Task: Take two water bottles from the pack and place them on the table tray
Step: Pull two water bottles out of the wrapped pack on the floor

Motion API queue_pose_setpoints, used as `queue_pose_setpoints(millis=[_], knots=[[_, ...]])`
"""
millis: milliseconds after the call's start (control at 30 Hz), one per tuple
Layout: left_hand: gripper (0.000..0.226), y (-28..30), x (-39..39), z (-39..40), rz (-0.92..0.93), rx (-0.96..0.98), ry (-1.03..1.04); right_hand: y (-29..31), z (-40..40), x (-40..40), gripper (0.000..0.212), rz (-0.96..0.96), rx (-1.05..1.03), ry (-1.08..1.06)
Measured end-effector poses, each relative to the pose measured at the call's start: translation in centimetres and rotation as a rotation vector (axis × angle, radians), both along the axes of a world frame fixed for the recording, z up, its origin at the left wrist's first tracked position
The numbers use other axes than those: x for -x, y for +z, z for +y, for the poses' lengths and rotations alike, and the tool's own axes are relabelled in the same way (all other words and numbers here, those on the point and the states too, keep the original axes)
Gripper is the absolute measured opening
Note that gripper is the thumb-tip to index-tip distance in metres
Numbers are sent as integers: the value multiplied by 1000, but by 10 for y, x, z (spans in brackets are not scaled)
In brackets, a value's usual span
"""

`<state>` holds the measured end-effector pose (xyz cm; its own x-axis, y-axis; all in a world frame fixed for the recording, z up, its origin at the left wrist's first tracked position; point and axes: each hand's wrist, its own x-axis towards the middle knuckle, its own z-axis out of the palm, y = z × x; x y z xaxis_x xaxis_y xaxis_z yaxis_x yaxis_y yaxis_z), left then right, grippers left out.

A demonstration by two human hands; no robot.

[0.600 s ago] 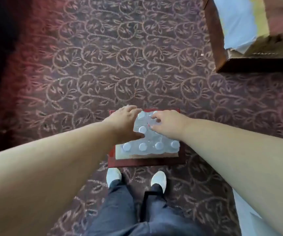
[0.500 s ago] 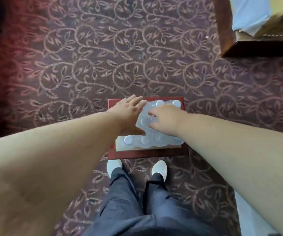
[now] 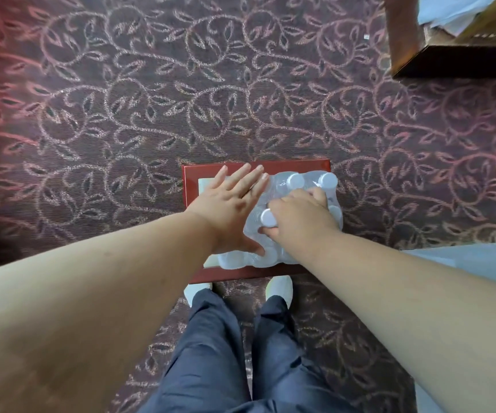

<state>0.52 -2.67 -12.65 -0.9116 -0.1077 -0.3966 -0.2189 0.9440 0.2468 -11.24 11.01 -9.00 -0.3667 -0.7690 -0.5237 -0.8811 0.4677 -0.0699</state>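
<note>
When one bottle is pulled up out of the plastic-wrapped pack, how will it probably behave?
The bottle under the right hand probably resists at first, since clear film wraps the pack. The pack may shift, which is likely why the left hand lies flat on it. Once out and laid down, its round shape could roll.

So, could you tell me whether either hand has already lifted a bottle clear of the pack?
No, both the left hand and the right hand rest on the pack, with no bottle raised.
</note>
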Motion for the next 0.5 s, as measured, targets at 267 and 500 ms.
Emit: queue_pose_setpoints(millis=[267,500], knots=[[120,45,17,17,28,-396,362,95,10,20,37,-393,547,-438],[78,94,-3,60,329,-841,961,130,-45,37,35,-501,579,-626]])
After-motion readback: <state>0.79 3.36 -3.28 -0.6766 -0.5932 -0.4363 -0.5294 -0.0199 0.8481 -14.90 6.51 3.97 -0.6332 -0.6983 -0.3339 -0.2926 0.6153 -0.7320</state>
